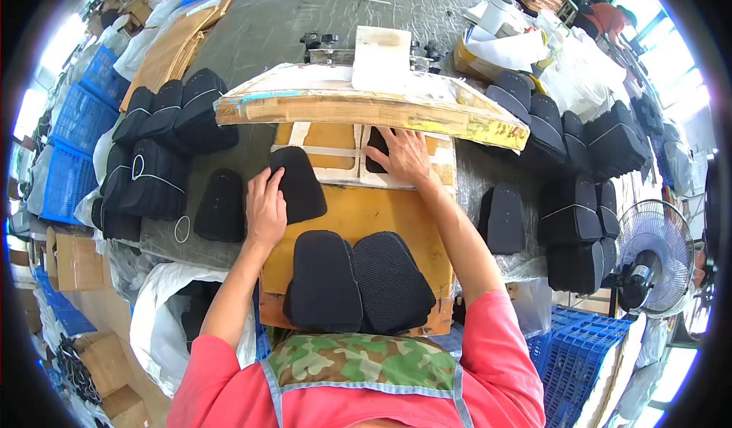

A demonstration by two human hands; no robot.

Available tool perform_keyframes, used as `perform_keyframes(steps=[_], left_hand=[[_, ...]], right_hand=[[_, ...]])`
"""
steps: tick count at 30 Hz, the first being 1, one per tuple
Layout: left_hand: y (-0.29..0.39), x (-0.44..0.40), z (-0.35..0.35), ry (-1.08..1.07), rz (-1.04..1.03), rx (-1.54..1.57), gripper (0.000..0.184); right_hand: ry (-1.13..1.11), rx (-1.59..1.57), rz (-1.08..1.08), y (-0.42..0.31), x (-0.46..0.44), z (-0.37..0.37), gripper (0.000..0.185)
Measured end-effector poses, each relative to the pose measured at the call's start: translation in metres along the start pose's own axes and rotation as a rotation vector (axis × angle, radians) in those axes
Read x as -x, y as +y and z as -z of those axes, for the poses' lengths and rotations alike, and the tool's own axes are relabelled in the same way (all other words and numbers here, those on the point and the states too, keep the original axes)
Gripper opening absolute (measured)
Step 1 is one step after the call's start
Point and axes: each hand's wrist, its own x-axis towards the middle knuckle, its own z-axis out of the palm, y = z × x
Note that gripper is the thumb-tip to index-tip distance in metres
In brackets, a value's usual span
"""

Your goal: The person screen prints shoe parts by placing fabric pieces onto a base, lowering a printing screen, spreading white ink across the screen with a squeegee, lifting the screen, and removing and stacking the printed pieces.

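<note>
My left hand [267, 203] grips the left edge of a black padded fabric piece [299, 185], which is tilted over the yellow board [366, 214]. Under the raised wooden screen frame [366, 111], my right hand [406, 157] lies with fingers spread on another black piece [375, 153], set in a cut-out of the pale template [335, 175]. The frame hides part of that template. Nearest my body, two stacks of black pads sit side by side, a smooth left stack [328, 279] and a ribbed right stack [394, 282].
Tied bundles of black pads stand on the left [152, 176] and right [570, 218]. Loose stacks lie closer, one left [219, 205], one right [503, 218]. A fan [648, 256] stands at right, blue crates [583, 352] below. Another person [608, 20] is at the far right.
</note>
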Motion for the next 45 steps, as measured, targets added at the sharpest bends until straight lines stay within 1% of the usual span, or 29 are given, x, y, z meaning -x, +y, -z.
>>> perform_keyframes(steps=[5, 8, 12, 15, 19, 22, 25, 28, 29, 30, 31, 32, 34, 35, 37, 40, 43, 45], left_hand=[[-0.002, 0.001, -0.002, 0.010, 0.003, 0.007, 0.043], [-0.004, 0.002, -0.003, 0.021, -0.001, 0.017, 0.042], [-0.005, 0.002, -0.003, 0.011, 0.007, 0.007, 0.042], [-0.004, 0.002, -0.002, -0.001, 0.018, 0.007, 0.042], [0.000, 0.001, 0.000, -0.030, 0.056, 0.005, 0.043], [0.002, 0.002, 0.002, -0.015, 0.060, -0.021, 0.043], [0.001, 0.004, 0.006, 0.045, 0.048, 0.009, 0.045], [0.004, -0.015, 0.016, 0.128, 0.101, 0.354, 0.048], [0.009, -0.028, 0.020, 0.147, 0.106, 0.413, 0.053], [0.012, -0.040, 0.018, 0.106, 0.239, 0.555, 0.053], [0.004, -0.052, 0.007, 0.121, 0.174, 0.560, 0.054], [0.003, -0.066, 0.000, 0.102, 0.122, 0.496, 0.050], [0.002, -0.094, -0.021, 0.038, 0.094, 0.533, 0.043], [-0.002, -0.103, -0.040, 0.082, 0.106, 0.536, 0.040], [-0.007, -0.116, -0.067, 0.114, 0.037, 0.370, 0.039], [-0.017, -0.117, -0.092, -0.014, -0.076, 0.104, 0.041], [0.013, -0.108, -0.073, -0.021, -0.061, -0.088, 0.043], [0.013, -0.108, -0.075, 0.057, -0.129, -0.141, 0.041]], right_hand=[[0.003, 0.008, 0.016, 0.002, 0.000, -0.001, 0.066], [0.139, 0.019, 0.061, 0.002, -0.001, -0.003, 0.068], [0.151, -0.021, 0.019, 0.002, -0.002, -0.001, 0.076], [0.087, -0.058, -0.053, 0.001, -0.002, 0.001, 0.076], [0.092, 0.006, -0.053, -0.001, -0.002, 0.003, 0.075], [0.058, -0.031, -0.086, 0.004, -0.003, -0.001, 0.075], [0.009, -0.004, -0.115, -0.001, -0.002, 0.005, 0.077], [0.093, 0.019, -0.034, 0.002, -0.003, 0.002, 0.077], [0.098, 0.029, -0.040, 0.003, -0.002, 0.000, 0.077], [0.088, 0.020, -0.040, 0.004, -0.002, -0.001, 0.078], [0.079, 0.012, -0.039, 0.005, -0.003, -0.001, 0.078], [0.057, -0.002, -0.053, 0.004, -0.003, -0.001, 0.079], [0.019, -0.046, -0.064, 0.002, -0.003, 0.003, 0.080], [0.024, -0.042, -0.068, 0.001, -0.003, 0.002, 0.080], [0.037, -0.026, -0.086, 0.002, -0.002, 0.001, 0.080], [0.010, -0.013, -0.117, -0.001, -0.002, 0.006, 0.080], [0.043, -0.040, -0.090, 0.003, -0.002, 0.003, 0.081], [0.044, -0.042, -0.091, 0.003, -0.002, 0.003, 0.080]])
